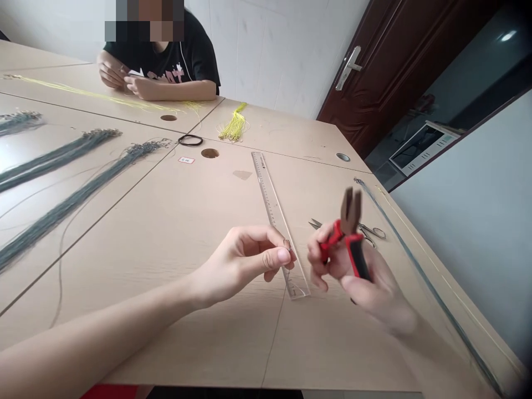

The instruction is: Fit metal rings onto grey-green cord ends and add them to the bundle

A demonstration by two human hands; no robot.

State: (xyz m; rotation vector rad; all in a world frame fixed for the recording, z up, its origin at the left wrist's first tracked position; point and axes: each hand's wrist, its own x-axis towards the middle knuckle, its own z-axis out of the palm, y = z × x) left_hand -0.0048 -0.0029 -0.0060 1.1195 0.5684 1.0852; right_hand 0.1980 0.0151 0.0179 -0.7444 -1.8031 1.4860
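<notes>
My left hand point(253, 255) pinches a small metal ring point(286, 243) between thumb and fingers, and a thin line seems to hang below it. My right hand point(357, 271) is wrapped round red-and-black pliers point(351, 221), whose jaws point up and stand slightly apart. Beneath and between the hands, a clear ruler point(272, 205) lies on the wooden table point(187, 343). Partly hidden behind the pliers is a pair of scissors point(376, 231).
Bundles of grey-green line point(83, 194) lie at left, another bundle point(419, 266) along the right edge. Yellow strands point(235, 124), a black band point(190, 140) and a tape roll point(343, 157) lie farther back. Across the table sits a person point(195, 55).
</notes>
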